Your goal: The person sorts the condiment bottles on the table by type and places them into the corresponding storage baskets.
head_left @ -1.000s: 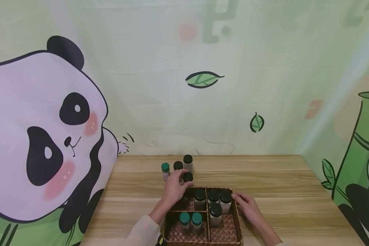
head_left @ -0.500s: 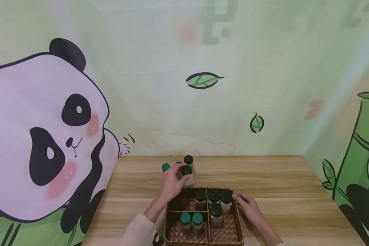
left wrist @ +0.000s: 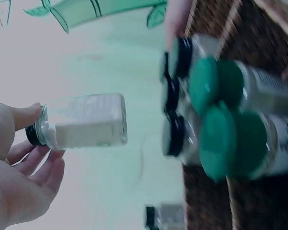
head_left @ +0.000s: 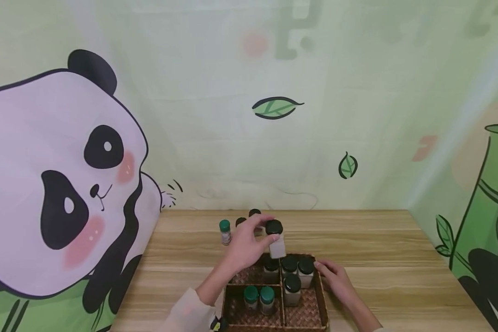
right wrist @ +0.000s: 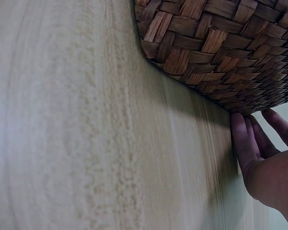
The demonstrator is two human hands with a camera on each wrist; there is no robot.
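Observation:
My left hand (head_left: 246, 242) pinches a square clear spice jar (head_left: 278, 249) by its black lid and neck, thumb on one side. This jar (left wrist: 86, 120) holds pale contents and hangs above the back edge of the woven basket (head_left: 325, 306). The fingers of my right hand (head_left: 336, 279) touch the basket's outer wall near the back right corner, lying fairly straight against it in the right wrist view. In the basket's right compartment stand three black-lidded jars (head_left: 292, 282). One more black-lidded jar (head_left: 270, 265) is in the back left compartment. Two green-lidded jars (head_left: 267, 295) share the front left one.
Behind the basket on the wooden table (head_left: 365, 235) stand a green-lidded jar (head_left: 225, 230) and two black-lidded jars, partly hidden by my left hand. A small dark object (head_left: 217, 324) with a yellow mark lies by the basket's front left. A panda-print cloth (head_left: 215, 138) hangs behind.
My left hand has lifted the black-lidded jar off the table behind the basket and carried it right, over the basket's back edge. My right hand stays at the basket's side.

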